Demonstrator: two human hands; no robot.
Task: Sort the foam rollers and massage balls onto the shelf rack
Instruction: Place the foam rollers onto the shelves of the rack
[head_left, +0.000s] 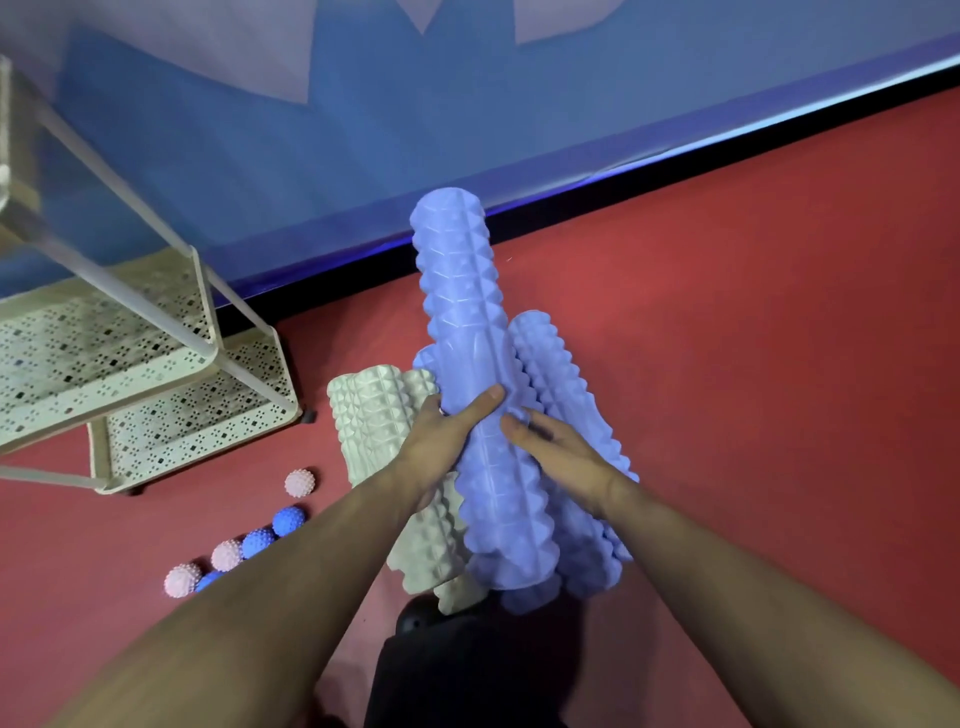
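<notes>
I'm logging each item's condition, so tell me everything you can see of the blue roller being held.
The held blue roller is a long periwinkle cylinder, apparently foam, covered in rows of pyramid-shaped bumps with smoother ridged bands along its length. It looks intact. It tilts with its far end raised toward the wall. The left hand grips its left side, thumb across the front; the right hand touches its right side. Its near end lies over other blue rollers.
</notes>
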